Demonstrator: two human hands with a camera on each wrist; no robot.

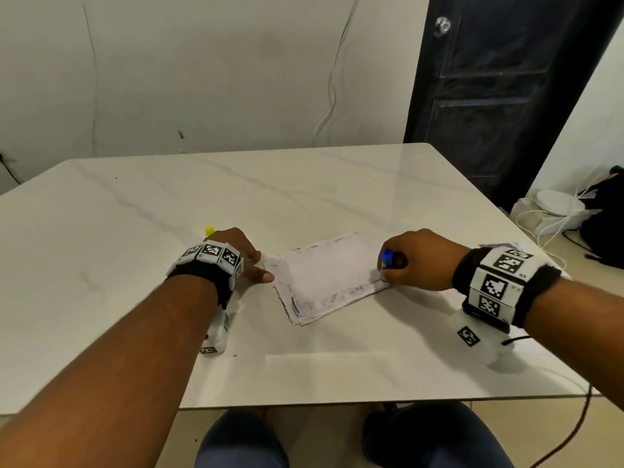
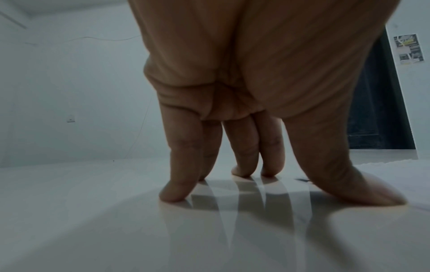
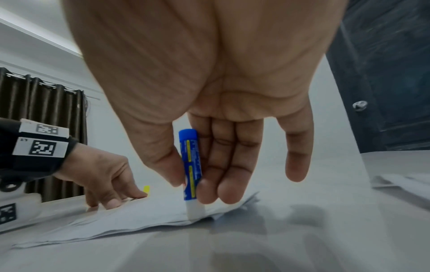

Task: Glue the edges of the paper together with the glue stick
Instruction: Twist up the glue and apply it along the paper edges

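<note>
A stack of white paper [image 1: 326,276] with smudged grey edges lies in the middle of the marble table [image 1: 152,211]. My right hand [image 1: 391,268] pinches a blue glue stick [image 1: 387,260] upright between thumb and fingers. In the right wrist view the glue stick [image 3: 191,165] stands with its white tip on the right edge of the paper [image 3: 139,217]. My left hand [image 1: 260,265] presses straight fingertips [image 2: 173,195] on the table at the paper's left edge, thumb touching the paper. A yellow cap [image 1: 209,230] lies just behind the left hand.
More paper [image 1: 503,246] lies under my right wrist near the table's right edge. A dark door [image 1: 499,96] stands behind the far right corner. Cables and white objects [image 1: 553,211] sit on the floor to the right. My knees are below the near edge.
</note>
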